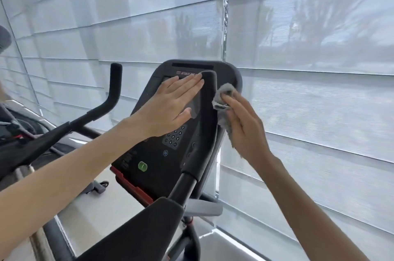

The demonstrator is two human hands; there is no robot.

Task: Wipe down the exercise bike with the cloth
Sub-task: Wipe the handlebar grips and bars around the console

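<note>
At the far left of the bike (64, 130), the upright left bar (113, 90) stood untouched, well apart from both hands. Next along, the left hand (168, 103) lay flat on the console (132, 160), fingers straight and together, holding nothing. Its fingertips reached the top of the screen and its thumb was spread toward the keypad (174, 137). That bare palm looked like the first hazard. Skin pressed on the screen would probably leave fresh smears where the wipe was meant to clean. A slide downward could also press the keypad or the green button (142, 166) below it and start the machine.

Right of the screen, the padded grip (207, 122) rose in front of the console's right side. The cloth (223, 98) was bunched against the console's right edge, just beside that grip. The right hand (245, 124) held it with curled fingers, and a loose tail hung down under the palm.

So small a wad would likely cover little surface on each pass. If the pinch slackened, it could drop behind the console. The tail might also snag between grip and console. Close behind the hand hung the blind (319, 90), which a wide stroke could knock.
</note>
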